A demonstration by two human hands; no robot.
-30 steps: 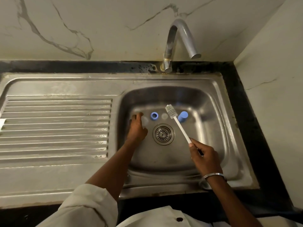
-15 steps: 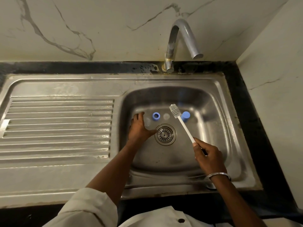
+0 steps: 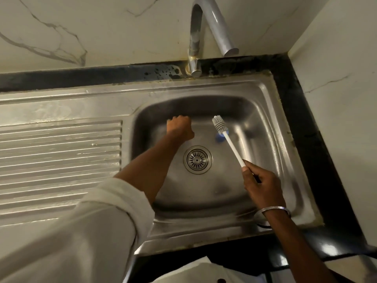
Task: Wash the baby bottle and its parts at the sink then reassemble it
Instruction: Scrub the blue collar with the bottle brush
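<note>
Two hands were in the basin of a stainless steel sink. The left hand reached to the far left of the basin floor, its back turned up and its fingers curled down out of sight. Whether they held anything could not be told.

The right hand gripped the lower end of a long-handled white bottle brush, fingers wrapped round the handle. The bristled head was raised and tilted toward the back wall.

A small blue plastic bottle part lay on the basin floor beyond the round metal drain strainer, partly hidden behind the brush neck. The rest of the bottle could not be made out.

A silver bangle sat on the right wrist and a white sleeve covered the left arm. A curved grey metal tap stood over the back rim. A ridged steel drainboard lay left of the basin.
</note>
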